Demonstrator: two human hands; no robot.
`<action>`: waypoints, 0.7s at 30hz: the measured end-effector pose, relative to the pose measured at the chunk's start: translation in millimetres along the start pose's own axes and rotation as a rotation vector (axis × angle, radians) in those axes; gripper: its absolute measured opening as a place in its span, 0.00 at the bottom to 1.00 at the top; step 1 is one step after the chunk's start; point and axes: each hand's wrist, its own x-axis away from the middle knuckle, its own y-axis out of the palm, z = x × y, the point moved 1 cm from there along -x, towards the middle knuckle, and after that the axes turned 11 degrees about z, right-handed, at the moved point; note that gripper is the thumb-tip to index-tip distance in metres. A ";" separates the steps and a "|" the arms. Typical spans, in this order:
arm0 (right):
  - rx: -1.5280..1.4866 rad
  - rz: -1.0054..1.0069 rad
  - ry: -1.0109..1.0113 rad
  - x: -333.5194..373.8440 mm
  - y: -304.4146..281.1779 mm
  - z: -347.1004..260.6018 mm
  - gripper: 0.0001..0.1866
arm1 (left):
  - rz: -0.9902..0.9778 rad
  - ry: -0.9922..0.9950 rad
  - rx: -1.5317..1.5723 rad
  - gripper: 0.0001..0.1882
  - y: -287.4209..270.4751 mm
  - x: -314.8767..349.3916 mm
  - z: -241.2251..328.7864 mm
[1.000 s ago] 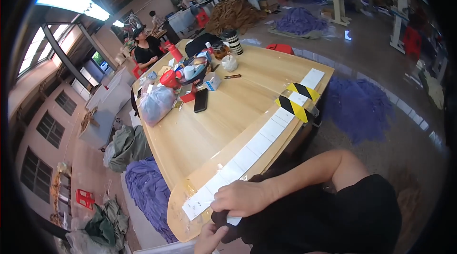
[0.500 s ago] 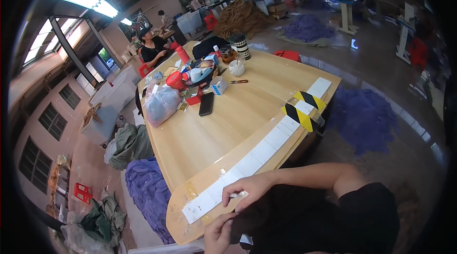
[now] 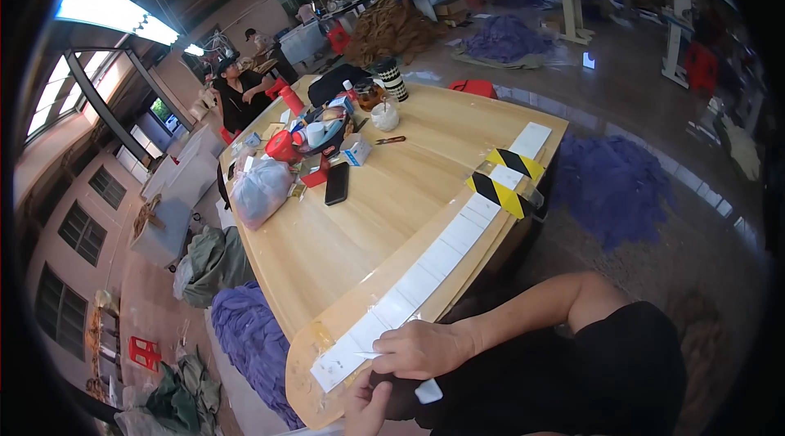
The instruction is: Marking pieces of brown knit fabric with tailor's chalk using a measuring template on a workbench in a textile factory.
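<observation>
My left hand (image 3: 365, 408) is at the table's near rounded corner, thumb and fingers closed on dark cloth (image 3: 401, 397) hanging in front of me. Just above it my right hand (image 3: 419, 349) is closed, knuckles up, and a small pointed white piece (image 3: 367, 355) sticks out at its fingertips. I cannot make out what kind of thing that is. Below the right hand a white tag (image 3: 428, 391) shows against the dark cloth. Both hands are beside a long white strip (image 3: 425, 274) marked off by cross lines, lying along the table edge.
Black-and-yellow tape (image 3: 500, 193) crosses the strip on the wooden table (image 3: 392, 199). A phone (image 3: 336, 183), plastic bag (image 3: 262, 192), snips (image 3: 391, 140) and patterned cup (image 3: 391, 79) stand or lie farther back. Purple cloth heaps (image 3: 612, 189) flank the table. A person (image 3: 243, 96) sits beyond.
My right hand has moved down and right, closing nearer my left hand, and has turned knuckles up. The white tag shows more below it. The view has shifted slightly.
</observation>
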 end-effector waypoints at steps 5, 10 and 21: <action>-0.495 -0.262 0.264 9.7 -10.9 16.6 0.10 | 0.056 0.079 -0.107 0.07 -3.6 2.5 -6.6; -0.856 -0.461 0.729 17.4 5.3 61.6 0.11 | -0.008 0.441 -0.264 0.07 3.7 15.1 5.9; -0.569 -0.291 0.533 8.4 -3.9 40.3 0.03 | -0.063 0.082 -0.089 0.12 -12.4 6.2 0.0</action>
